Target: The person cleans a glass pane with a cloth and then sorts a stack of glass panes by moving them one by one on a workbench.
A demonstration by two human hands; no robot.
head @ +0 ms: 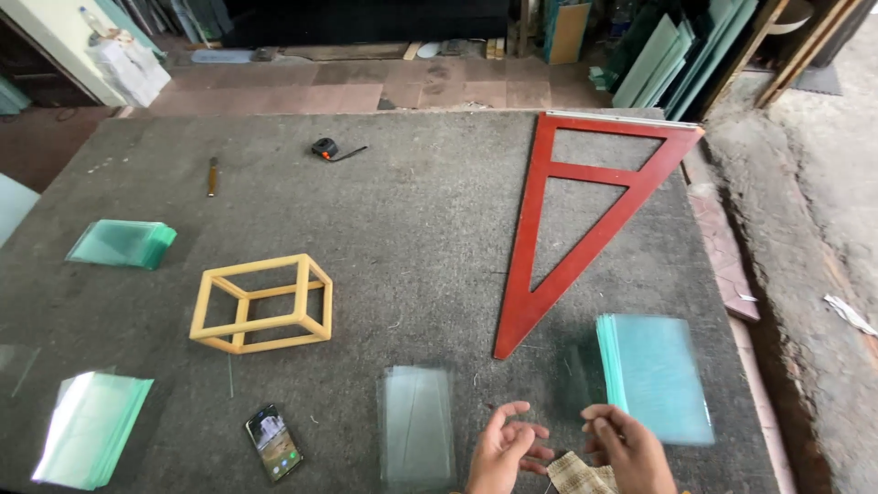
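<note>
Where the grey felt-covered worktable (430, 229) meets the lower edge of the view, both hands hover together over a scrap of woven beige cloth (580, 476); the left hand (501, 452) is turned palm inward with its fingers loosely curled and spread, clasping nothing; the right hand (631, 450) arches over the cloth with fingers bent downward, and whether its fingertips pinch the fabric cannot be told, since the hand covers that spot; the two hands are close but apart. Just left of the left hand lies a single clear glass pane (417, 425), flat on the felt; just beyond the right hand sits a stack of greenish glass panes (655, 377), edges slightly fanned. The only box-like thing is an open yellow wooden frame (262, 304) left of centre, holding nothing inside its bars. A red wooden triangle square (585, 220) stretches from the far edge toward the hands; a smartphone (273, 443) lies near the front; two more glass stacks (122, 243) (91, 428) rest at the left; a tape measure (326, 148) and a glass cutter (212, 176) lie far back.
</note>
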